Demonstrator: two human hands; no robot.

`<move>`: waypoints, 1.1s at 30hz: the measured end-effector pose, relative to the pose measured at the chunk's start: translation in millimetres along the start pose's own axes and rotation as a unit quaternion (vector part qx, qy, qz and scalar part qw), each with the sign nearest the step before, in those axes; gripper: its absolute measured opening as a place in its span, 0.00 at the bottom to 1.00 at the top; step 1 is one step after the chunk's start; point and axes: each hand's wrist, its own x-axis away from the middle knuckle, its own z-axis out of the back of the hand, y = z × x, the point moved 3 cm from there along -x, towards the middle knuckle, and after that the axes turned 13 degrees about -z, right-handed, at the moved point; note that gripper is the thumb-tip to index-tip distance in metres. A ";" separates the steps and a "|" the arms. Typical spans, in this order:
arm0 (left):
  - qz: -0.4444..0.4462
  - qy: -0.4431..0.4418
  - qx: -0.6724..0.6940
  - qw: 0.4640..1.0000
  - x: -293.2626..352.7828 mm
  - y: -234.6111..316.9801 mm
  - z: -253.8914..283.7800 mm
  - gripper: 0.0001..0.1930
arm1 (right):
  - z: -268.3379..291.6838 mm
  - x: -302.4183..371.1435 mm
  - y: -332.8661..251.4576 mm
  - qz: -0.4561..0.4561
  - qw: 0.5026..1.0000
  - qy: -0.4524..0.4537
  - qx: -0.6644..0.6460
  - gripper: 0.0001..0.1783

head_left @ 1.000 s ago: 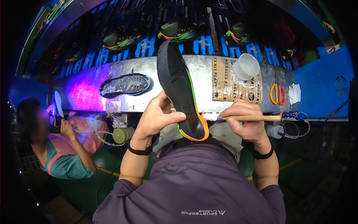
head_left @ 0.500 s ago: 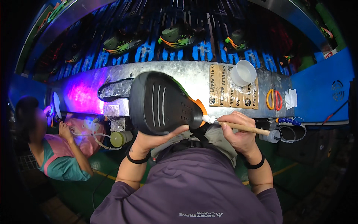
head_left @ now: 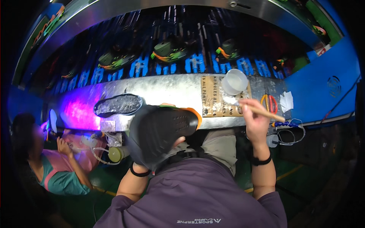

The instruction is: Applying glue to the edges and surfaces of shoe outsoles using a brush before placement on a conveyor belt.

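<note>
My left hand (head_left: 179, 142), mostly hidden beneath it, grips a black-bottomed shoe upper (head_left: 167, 129) with orange at the heel. The upper is tilted bottom up in front of my waist and partly blurred. In my right hand (head_left: 255, 123) is a wooden-handled brush (head_left: 270, 114), its white bristles blurred above a printed cardboard sheet (head_left: 207, 100). Just beyond the bristles stands a translucent cup (head_left: 235, 81) on the cardboard. A dark shoe sole (head_left: 118, 105) with a shiny, wet-looking inside lies on the metal bench (head_left: 171, 89), left of the cardboard.
Orange-and-red-handled scissors (head_left: 269, 103) and a crumpled white tissue (head_left: 286, 101) lie to the right. Behind the bench, several green-and-orange shoes (head_left: 169, 51) sit above blue holders (head_left: 194, 64). A co-worker (head_left: 62, 159) handles a pale sole at left. A yellowish container (head_left: 116, 154) hangs below the bench.
My right hand has carried the brush away from the upper's heel, up and right toward the cup. The upper has lowered and tilted in my left hand, uncovering the sole on the bench.
</note>
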 end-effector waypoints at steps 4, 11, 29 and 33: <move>0.107 0.060 0.173 0.977 39.8 -47.8 11.2 0.31 | 17.5 -59.6 6.9 0.060 0.986 0.044 0.151 0.07; 0.196 0.103 0.394 0.892 44.7 -54.6 5.9 0.36 | 16.4 -105.9 43.4 0.011 0.927 -0.026 0.375 0.11; 0.240 -0.001 0.286 0.928 16.8 -42.3 18.1 0.33 | -33.7 8.1 -24.3 0.095 0.949 -0.302 0.003 0.09; 0.225 -0.025 0.267 0.937 16.9 -44.9 16.8 0.33 | -49.6 16.0 -25.8 0.103 0.937 -0.333 0.005 0.07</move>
